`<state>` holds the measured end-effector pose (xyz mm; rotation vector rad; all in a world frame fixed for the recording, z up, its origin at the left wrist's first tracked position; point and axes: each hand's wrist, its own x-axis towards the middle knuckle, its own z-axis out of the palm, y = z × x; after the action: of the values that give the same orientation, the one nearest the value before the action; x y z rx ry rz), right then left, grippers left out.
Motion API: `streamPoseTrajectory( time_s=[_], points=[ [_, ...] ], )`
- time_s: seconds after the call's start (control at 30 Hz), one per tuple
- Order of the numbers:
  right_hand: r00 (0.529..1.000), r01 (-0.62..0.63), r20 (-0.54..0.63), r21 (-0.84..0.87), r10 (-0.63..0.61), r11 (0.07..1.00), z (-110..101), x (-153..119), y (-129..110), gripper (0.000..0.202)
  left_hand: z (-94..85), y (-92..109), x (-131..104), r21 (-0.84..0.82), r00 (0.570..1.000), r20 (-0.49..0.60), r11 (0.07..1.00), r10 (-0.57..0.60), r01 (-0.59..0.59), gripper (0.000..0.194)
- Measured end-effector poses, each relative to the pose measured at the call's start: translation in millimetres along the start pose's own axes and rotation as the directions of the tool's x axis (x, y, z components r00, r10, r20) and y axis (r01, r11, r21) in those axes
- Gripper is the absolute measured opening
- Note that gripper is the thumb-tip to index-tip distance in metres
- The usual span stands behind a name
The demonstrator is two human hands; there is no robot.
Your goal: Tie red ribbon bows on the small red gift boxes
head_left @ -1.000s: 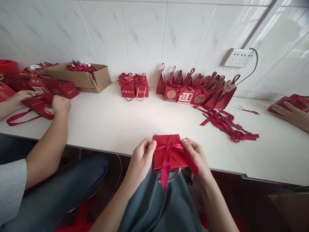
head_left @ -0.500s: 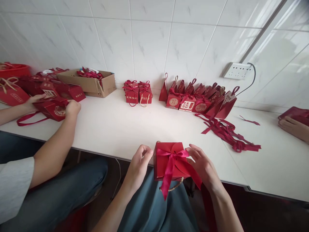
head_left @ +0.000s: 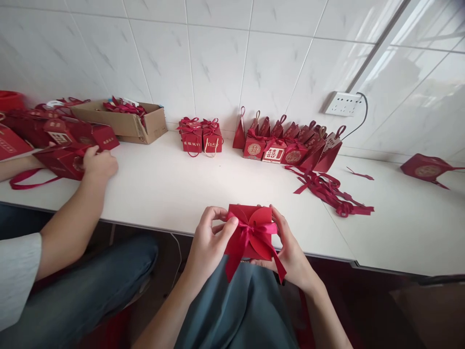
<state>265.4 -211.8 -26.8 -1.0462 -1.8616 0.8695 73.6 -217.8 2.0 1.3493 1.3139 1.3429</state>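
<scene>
A red gift box with rounded, overlapping top flaps is held at the table's front edge, above my lap. A shiny crimson ribbon is tied in a bow on its top, and two tails hang down the front. My left hand grips the box's left side, thumb on the top near the bow's left loop. Around the right side wraps my right hand, fingers at the back corner and under the front edge. Only a bit of the box's rope handle shows below it.
Two finished boxes stand by the wall, with a cluster of red boxes to their right. Loose ribbons lie in front of the cluster. A cardboard carton is at left, near a co-worker's hand on another box. One box lies far right.
Both my hands have closed onto the box, which has risen slightly and tilted. The view has shifted right. The hand at the far right has left its box.
</scene>
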Motion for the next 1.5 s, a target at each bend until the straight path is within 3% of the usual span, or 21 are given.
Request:
streamPoseTrajectory(
  time_s=[0.1, 0.17, 0.27, 0.37, 0.43, 0.6, 0.67, 0.73, 0.83, 0.9, 0.93, 1.0, 1.1, 1.23, 1.3, 1.4, 1.5],
  points=[
    [0.999, 0.043, -0.026, -0.057, -0.045, 0.997, 0.5, -0.9, -4.3, 0.101, 1.4, 0.8, -3.1, 0.076, 0.988, -0.06, 0.988, 0.139, -0.134, 0.014],
    [0.997, 0.056, -0.056, -0.07, -0.06, 0.996, 1.8, -2.2, -6.4, 0.1, 4.3, 0.5, -8.0, 0.146, 0.94, -0.114, 0.941, 0.322, -0.305, 0.01],
    [0.987, 0.089, -0.126, -0.064, -0.096, 0.994, 6.4, -4.7, -7.8, 0.098, 9.3, -0.7, -17.4, 0.272, 0.769, -0.083, 0.757, 0.634, -0.595, 0.008],
    [0.976, 0.125, -0.178, -0.01, -0.124, 0.992, 12.1, -6.7, -7.6, 0.096, 12.4, -0.7, -24.1, 0.353, 0.61, 0.032, 0.562, 0.792, -0.748, 0.012],
    [0.974, 0.128, -0.193, 0.031, -0.119, 0.991, 14.6, -7.5, -7.2, 0.095, 13.1, -0.1, -25.5, 0.378, 0.574, 0.062, 0.513, 0.817, -0.771, 0.01],
    [0.97, 0.121, -0.214, 0.022, -0.114, 0.992, 13.9, -8.8, -8.5, 0.095, 13.8, 0.8, -24.6, 0.373, 0.556, 0.063, 0.497, 0.829, -0.783, 0.011],
    [0.969, 0.122, -0.218, 0.001, -0.119, 0.993, 11.9, -9.0, -9.5, 0.095, 14.5, 1.9, -24.2, 0.348, 0.565, 0.036, 0.52, 0.824, -0.78, 0.012],
    [0.969, 0.117, -0.214, -0.03, -0.121, 0.993, 9.3, -9.1, -9.7, 0.097, 14.4, 3.8, -22.1, 0.309, 0.63, -0.047, 0.611, 0.775, -0.729, 0.011],
    [0.977, 0.087, -0.187, -0.089, -0.103, 0.992, 4.6, -8.9, -6.8, 0.1, 11.1, 6.0, -11.0, 0.187, 0.842, -0.168, 0.855, 0.513, -0.483, 0.008],
    [0.983, 0.078, -0.158, -0.111, -0.095, 0.991, 0.7, -9.0, -2.6, 0.101, 7.0, 4.2, 2.8, 0.1, 0.963, -0.083, 0.964, 0.255, -0.246, 0.015],
    [0.985, 0.074, -0.148, -0.11, -0.09, 0.991, -1.8, -9.4, 0.2, 0.102, 5.0, 1.7, 11.0, 0.077, 0.99, -0.001, 0.987, 0.14, -0.14, 0.019],
    [0.989, 0.045, -0.139, -0.084, -0.057, 0.995, -8.6, -11.4, 6.3, 0.104, 2.3, -6.4, 28.2, 0.079, 0.991, 0.133, 0.997, -0.004, -0.007, 0.023],
    [0.981, -0.071, -0.182, -0.045, 0.062, 0.996, -24.7, -17.8, 16.1, 0.106, 5.2, -23.9, 49.1, 0.18, 0.992, 0.125, 0.984, -0.03, 0.007, 0.025],
    [0.908, -0.169, -0.379, 0.051, 0.176, 0.984, -53.4, -30.1, 27.6, 0.1, 19.1, -48.9, 57.3, 0.339, 0.976, 0.149, 0.919, 0.159, -0.202, 0.022],
    [0.851, -0.16, -0.466, 0.211, 0.243, 0.964, -65.8, -35.5, 29.7, 0.082, 25.0, -58.5, 54.9, 0.417, 0.944, 0.217, 0.851, 0.247, -0.318, 0.02],
    [0.786, -0.15, -0.426, 0.573, 0.448, 0.806, -76.6, -39.6, 23.9, 0.061, 28.6, -66.6, 50.6, 0.487, 0.903, 0.283, 0.763, 0.322, -0.425, 0.018],
    [0.79, -0.122, -0.302, 0.775, 0.533, 0.62, -78.6, -38.3, 11.5, 0.061, 28.2, -69.9, 50.1, 0.494, 0.876, 0.302, 0.724, 0.375, -0.48, 0.016]
  ],
)
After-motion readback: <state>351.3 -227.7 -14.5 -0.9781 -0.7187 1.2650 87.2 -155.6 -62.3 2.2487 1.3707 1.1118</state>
